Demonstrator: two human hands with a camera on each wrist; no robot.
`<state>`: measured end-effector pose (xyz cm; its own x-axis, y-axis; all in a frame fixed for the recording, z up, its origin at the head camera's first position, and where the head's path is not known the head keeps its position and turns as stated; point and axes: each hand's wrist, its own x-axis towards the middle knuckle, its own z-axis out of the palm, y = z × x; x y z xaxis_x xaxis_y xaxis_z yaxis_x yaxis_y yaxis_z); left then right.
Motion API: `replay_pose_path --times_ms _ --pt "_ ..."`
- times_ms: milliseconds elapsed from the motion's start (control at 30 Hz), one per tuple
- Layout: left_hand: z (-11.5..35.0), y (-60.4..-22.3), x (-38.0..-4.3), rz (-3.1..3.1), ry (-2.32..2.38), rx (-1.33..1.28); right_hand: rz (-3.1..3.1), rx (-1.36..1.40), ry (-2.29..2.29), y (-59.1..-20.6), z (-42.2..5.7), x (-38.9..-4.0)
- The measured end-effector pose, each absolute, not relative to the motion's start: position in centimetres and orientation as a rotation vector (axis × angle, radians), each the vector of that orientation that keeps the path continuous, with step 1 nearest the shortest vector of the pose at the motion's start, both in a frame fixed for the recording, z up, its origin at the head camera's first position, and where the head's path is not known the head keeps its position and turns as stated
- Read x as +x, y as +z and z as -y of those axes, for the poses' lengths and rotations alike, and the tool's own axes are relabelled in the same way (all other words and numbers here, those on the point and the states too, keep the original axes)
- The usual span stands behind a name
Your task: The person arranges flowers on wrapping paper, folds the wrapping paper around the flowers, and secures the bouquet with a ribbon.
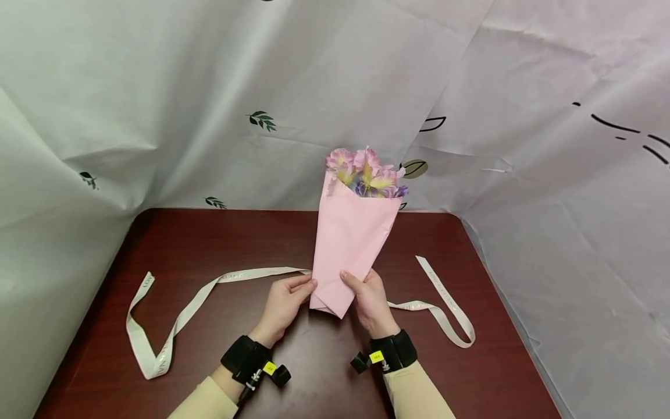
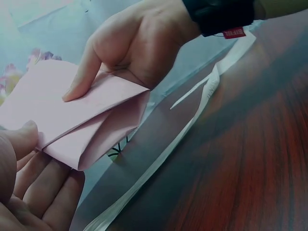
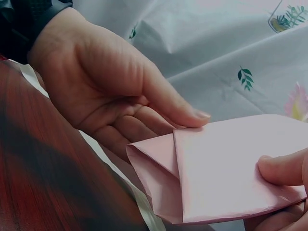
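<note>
A bouquet of pink and purple flowers (image 1: 366, 174) sits in a cone of pink wrapping paper (image 1: 352, 238), held upright over the dark wooden table (image 1: 209, 238). My left hand (image 1: 293, 294) pinches the folded bottom of the wrap from the left, thumb on top and fingers underneath (image 3: 115, 101). From the right, my right hand (image 1: 363, 291) pinches the same folded end, its thumb pressed flat on the paper (image 2: 77, 91). In the wrist views the paper's (image 3: 226, 173) bottom flaps overlap (image 2: 91, 130). A long cream ribbon (image 1: 209, 286) lies across the table behind the bouquet's base.
The ribbon's left part loops toward the table's front left (image 1: 149, 355), and its right part (image 1: 447, 305) folds back at the right. White sheeting printed with leaves (image 1: 262, 120) hangs behind and to both sides. Each wrist wears a black strap with a camera (image 1: 248, 361).
</note>
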<state>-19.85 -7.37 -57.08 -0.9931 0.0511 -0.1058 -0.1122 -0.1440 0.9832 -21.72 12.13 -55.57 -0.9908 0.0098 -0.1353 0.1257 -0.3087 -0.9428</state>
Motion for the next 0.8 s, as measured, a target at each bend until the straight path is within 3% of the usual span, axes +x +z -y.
replay_pose_path --times_ms 800 --pt "8.1 -56.1 -21.3 -2.140 2.221 -0.018 -1.731 0.154 -2.449 -55.8 -12.0 -21.3"
